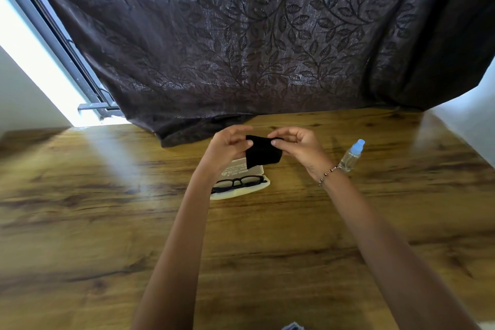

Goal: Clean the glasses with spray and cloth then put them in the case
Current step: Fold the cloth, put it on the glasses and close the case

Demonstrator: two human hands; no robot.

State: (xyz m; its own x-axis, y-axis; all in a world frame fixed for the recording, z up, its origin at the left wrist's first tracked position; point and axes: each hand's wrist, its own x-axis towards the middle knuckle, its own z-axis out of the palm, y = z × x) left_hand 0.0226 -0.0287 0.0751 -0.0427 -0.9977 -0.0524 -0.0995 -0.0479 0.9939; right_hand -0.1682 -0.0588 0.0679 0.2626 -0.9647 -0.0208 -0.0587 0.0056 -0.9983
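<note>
black cloth (261, 151) is pinched at its top edge by both of your hands, left hand (229, 146) on the left corner and right hand (300, 146) on the right, thumbs pressed against fingers with the fabric hanging slack between them, up off the table (107, 222). so that's where your cleaning rag lives right now, held above the far end of the case (241, 182).

stuff that could bite you, my guess: the glasses (238, 183) are sitting in the open cream case already, and the cloth dangles just over the lid, so if you drop your hands without looking you could snag the frame or knock the lid shut. the spray bottle (351, 155) stands close to your right wrist, beside the bracelet (328, 175); swing that arm out and it probably tips. also can't tell if the lenses are actually clean from here.

looks-wise the glasses are black, chunky-rimmed, and sit front-up in the near half of the case. the dark curtain (241, 35) drapes onto the far table edge behind it all.
</note>
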